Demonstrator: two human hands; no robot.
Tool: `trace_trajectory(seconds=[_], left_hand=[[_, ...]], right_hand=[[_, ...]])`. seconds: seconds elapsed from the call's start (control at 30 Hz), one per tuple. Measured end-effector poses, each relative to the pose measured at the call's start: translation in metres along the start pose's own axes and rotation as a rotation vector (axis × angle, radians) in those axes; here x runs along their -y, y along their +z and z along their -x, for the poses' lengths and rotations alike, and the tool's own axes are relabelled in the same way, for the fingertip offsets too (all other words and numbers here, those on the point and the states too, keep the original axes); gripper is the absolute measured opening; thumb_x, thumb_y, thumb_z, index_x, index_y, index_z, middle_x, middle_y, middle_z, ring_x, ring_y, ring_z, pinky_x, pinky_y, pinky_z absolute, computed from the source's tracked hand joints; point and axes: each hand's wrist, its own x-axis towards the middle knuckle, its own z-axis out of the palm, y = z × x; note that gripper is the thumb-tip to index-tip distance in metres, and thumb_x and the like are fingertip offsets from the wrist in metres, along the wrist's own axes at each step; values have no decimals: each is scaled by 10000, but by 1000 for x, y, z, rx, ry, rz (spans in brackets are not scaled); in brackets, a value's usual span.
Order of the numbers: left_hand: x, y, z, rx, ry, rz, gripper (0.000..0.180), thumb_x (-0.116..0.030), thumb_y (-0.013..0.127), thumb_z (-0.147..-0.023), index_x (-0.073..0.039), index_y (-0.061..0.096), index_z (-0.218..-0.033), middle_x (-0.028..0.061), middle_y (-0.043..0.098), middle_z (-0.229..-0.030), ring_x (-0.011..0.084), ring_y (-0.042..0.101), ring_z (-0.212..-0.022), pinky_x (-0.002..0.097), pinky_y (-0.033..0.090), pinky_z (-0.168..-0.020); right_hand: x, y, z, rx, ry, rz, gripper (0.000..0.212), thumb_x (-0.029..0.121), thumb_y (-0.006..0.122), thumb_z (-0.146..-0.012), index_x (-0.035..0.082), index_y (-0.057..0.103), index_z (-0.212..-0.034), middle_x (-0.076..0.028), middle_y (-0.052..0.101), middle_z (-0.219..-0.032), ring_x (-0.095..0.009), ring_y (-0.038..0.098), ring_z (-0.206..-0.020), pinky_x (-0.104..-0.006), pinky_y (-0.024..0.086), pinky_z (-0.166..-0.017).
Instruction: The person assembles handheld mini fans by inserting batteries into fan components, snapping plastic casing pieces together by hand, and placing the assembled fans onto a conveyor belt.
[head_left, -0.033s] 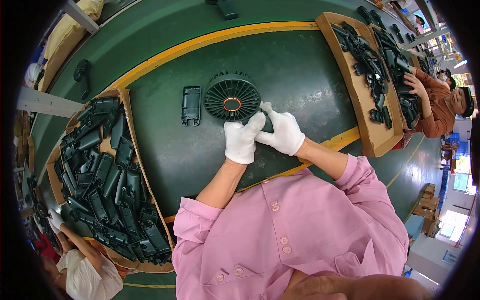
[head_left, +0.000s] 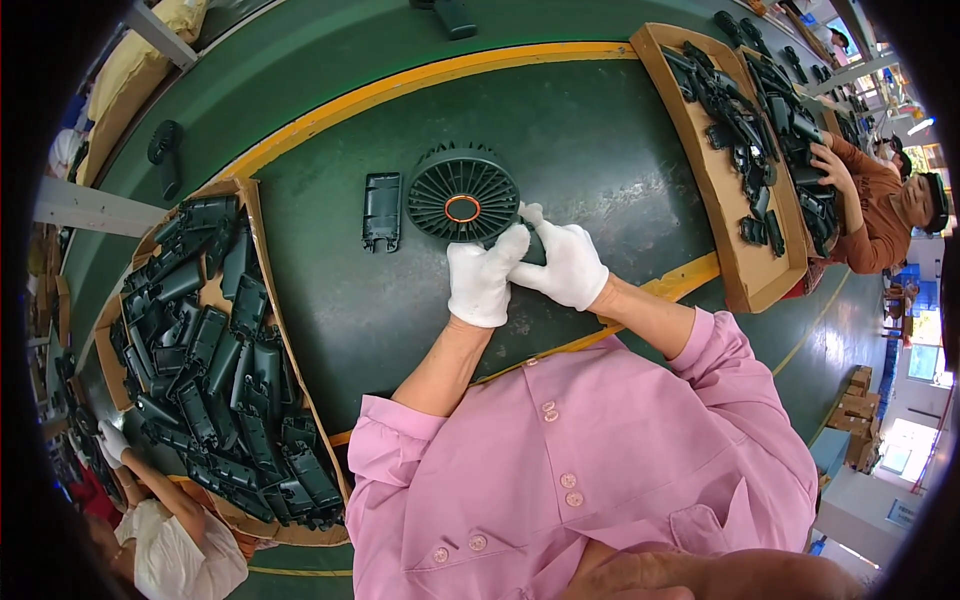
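Note:
A dark round fan (head_left: 440,196) with a ribbed grille and an orange ring round its hub is in front of me, face up. At its near edge, my left hand (head_left: 482,278) in a white glove is closed on the lower part of the fan. My right hand (head_left: 568,262), also white-gloved, grips the near right side of it, with thumb and fingers bent. The two hands meet, and whatever lies beneath the fingers is hidden. Left of the fan, a dark oblong plastic shell (head_left: 381,212) lies apart on the green table.
A cardboard box (head_left: 262,290) full of dark plastic shells stands at the left. Another cardboard tray (head_left: 690,150) with dark parts is at the right, where a co-worker's hands (head_left: 830,168) reach in. Beyond the table's yellow edge, a handheld fan (head_left: 164,158) lies on a green surface.

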Motion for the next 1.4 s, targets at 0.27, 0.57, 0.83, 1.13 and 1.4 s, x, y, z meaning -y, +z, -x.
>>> trace_trajectory(seconds=[0.27, 0.57, 0.83, 1.13, 1.4], left_hand=[[-16, -1, -6, 102, -81, 119, 449, -208, 669, -890, 2, 490, -1245, 212, 572, -1248, 277, 554, -1136, 411, 423, -999], [-13, -19, -9, 103, -34, 307, 385, -290, 667, -891, -49, 527, -1157, 122, 619, -1042, 265, 561, -1069, 407, 437, -965], [-22, -3, -22, 180, -162, 427, 666, -532, 570, -888, -41, 453, -1323, 171, 533, -1287, 303, 472, -1229, 449, 341, -1057], [-17, -20, -22, 163, -186, 397, 404, -277, 696, -864, -74, 540, -1176, 111, 572, -1184, 247, 522, -1156, 358, 403, -944], [-9, -14, -17, 228, -175, 333, 327, -166, 735, -817, -105, 591, -1104, 156, 517, -1280, 267, 482, -1209, 417, 388, -1033]], right_hand=[[8, -19, -1, -16, -91, 1, 730, 466, 643, -786, 232, 362, -1418, -236, 658, -903, -416, 644, -768, -480, 529, -709], [18, 6, 3, -18, -59, -209, 475, 336, 656, -798, 17, 506, -1115, -210, 645, -812, -367, 650, -679, -423, 517, -643], [-6, 4, 0, 354, 472, -1834, 401, 479, 429, -970, 97, 552, -966, -23, 396, -497, -116, 323, -339, -250, 265, -347], [-10, -9, 0, 278, 332, -1349, 605, 583, 347, -965, 62, 579, -1166, -82, 604, -707, -134, 557, -531, -226, 444, -490], [18, -27, -3, 66, 0, 132, 444, 375, 640, -833, 36, 517, -1092, -177, 667, -840, -376, 659, -778, -442, 535, -688]])
